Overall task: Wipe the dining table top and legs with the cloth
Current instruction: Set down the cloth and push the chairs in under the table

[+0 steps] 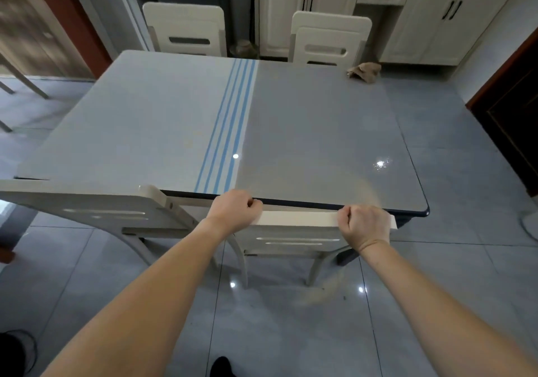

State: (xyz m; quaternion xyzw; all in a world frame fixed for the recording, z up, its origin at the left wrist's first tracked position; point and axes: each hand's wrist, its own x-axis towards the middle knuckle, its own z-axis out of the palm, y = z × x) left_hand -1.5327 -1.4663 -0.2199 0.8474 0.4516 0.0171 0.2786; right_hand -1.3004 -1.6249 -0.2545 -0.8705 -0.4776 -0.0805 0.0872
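The top rail of a cream chair (300,219), at 6 o'clock of the dining table (291,120), is gripped at both ends: the fingers of the left hand (235,210) are curled round its left end and those of the right hand (365,225) round its right end, just beside the table's dark near edge. The cloth (364,71), a crumpled tan heap, is left on the top's far right corner at about 1 o'clock, touched by neither hand. A second chair (96,210) is pushed in at 8 o'clock, and two more are set along the far edge. Open tiled floor (291,333) is seen beside the right edge at 3 o'clock and behind the gripped chair. The table's legs are mostly hidden by top and chairs; one dark leg is glimpsed under the near right corner. A tan smear by the right hand is too blurred to be identified
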